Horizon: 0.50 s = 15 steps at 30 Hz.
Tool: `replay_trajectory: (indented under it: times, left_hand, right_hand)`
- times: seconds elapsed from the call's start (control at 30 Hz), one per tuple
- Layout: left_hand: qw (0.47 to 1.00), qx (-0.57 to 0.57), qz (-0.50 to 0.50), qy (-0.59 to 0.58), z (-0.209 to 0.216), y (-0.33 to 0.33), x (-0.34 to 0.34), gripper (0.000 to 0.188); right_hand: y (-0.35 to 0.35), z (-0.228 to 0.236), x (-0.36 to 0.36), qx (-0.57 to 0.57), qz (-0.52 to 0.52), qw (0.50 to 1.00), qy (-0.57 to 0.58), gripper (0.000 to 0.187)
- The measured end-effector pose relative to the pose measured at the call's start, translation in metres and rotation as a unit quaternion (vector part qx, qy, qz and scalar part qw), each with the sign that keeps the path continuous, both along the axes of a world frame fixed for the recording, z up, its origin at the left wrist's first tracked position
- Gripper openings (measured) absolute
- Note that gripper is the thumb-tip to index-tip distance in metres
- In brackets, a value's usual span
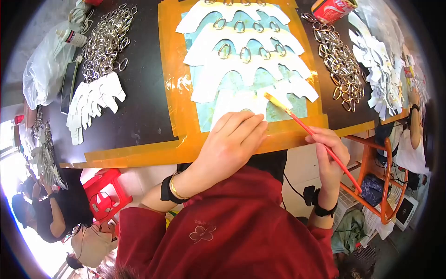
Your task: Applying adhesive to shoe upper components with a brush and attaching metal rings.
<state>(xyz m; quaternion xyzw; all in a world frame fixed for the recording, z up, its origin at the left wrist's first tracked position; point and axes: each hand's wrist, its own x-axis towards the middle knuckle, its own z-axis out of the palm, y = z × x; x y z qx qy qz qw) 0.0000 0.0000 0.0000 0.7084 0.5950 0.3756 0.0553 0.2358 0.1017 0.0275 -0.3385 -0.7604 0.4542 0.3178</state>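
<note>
In my right hand (329,151) is a thin paintbrush (306,128) with a red handle, closed between thumb and fingers. Its yellowish bristles rest at the upper edge of a white scalloped piece (232,103), the nearest of several laid in rows. My left hand (236,138) lies over the near part of that piece with its fingers stretched out; the fingertips touch it. Farther up, metal oval rings (245,54) sit in the rows along the tops of the white tabs. Beneath the rows shows a pale blue-green sheet (204,116).
Brown tape (172,83) frames the sheet on the dark table (144,100). To the left are heaped rings (104,44) and stacked white pieces (95,100). More rings (341,65), more white pieces (376,60) and a red can (333,10) stand right. Other people sit on both sides.
</note>
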Motion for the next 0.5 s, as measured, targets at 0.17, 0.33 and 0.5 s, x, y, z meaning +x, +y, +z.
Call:
replay_trajectory:
  times: [0.17,0.33,0.5]
  left_hand:
    - [1.0,0.0,0.011,0.003,0.006,0.002,0.002,0.027]
    - [1.0,-0.011,0.015,0.006,0.004,-0.002,0.004,0.027]
    - [1.0,0.002,0.012,0.01,0.005,-0.005,0.005,0.028]
  right_hand:
    - [0.015,0.021,-0.004,0.245,0.052,0.966,-0.066,0.021]
    - [0.038,0.033,0.005,0.096,-0.098,0.985,0.109,0.02]
    - [0.137,0.089,0.008,0.131,-0.114,0.947,0.27,0.03]
